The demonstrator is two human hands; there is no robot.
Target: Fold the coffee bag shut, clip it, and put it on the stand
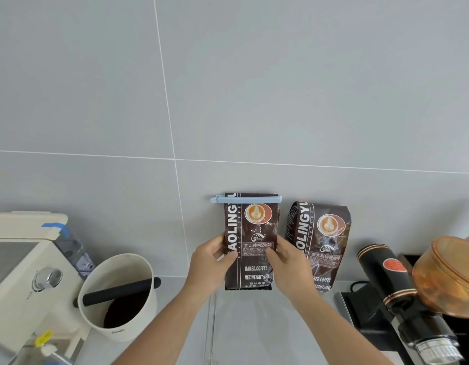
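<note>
A dark brown coffee bag [250, 227] stands upright against the grey tiled wall. Its top is folded over, and a light blue clip [246, 199] is clamped across the fold. My left hand [211, 262] grips the bag's left edge and my right hand [290, 264] grips its right edge, both at mid height. The bag's bottom sits at the back of a clear acrylic stand [215, 325], whose edges are faint against the counter.
A second, sealed coffee bag [323, 243] leans on the wall just right of the first. A white knock box [117, 296] with a black bar and an espresso machine [20, 272] stand at the left. A black grinder [394, 293] with an amber hopper [449, 277] is at the right.
</note>
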